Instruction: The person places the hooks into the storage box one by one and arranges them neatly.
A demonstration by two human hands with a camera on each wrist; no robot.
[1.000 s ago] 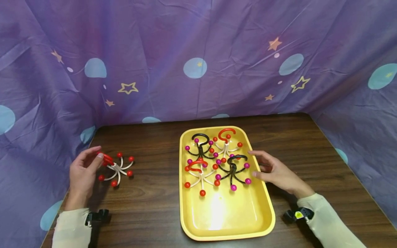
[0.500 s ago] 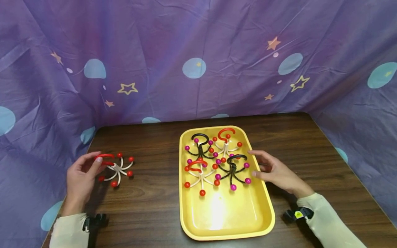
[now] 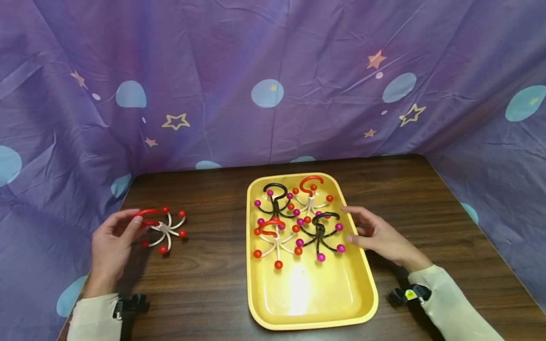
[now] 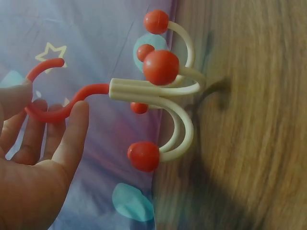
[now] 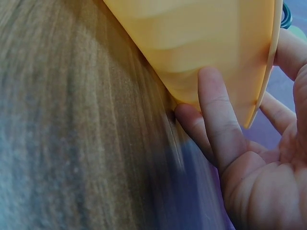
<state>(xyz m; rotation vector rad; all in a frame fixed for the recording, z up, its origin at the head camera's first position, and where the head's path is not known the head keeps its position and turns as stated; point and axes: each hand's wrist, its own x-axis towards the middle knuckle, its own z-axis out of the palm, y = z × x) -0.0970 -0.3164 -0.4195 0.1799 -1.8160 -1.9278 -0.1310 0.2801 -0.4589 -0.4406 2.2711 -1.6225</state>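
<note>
My left hand pinches the red top of a multi-arm hanging hook at the left of the table. In the left wrist view, this hanging hook has cream curved arms tipped with red balls, close over the wood. My right hand is at the right side of a yellow tray. Its fingers lie fairly straight against the tray's outer wall, with fingertips right at the rim. Inside the tray are several similar hooks, including a black hanging hook with magenta balls and a cream-and-red hanging hook.
The dark wooden table extends around the tray. A purple curtain with stars and planets hangs behind it and along both sides. A wrist camera sits under the right wrist.
Over the last second my left hand settled its pinch lower on the red hook. The hanging hook has since shifted slightly right and up in the head view. My right hand and the tray stayed put.
</note>
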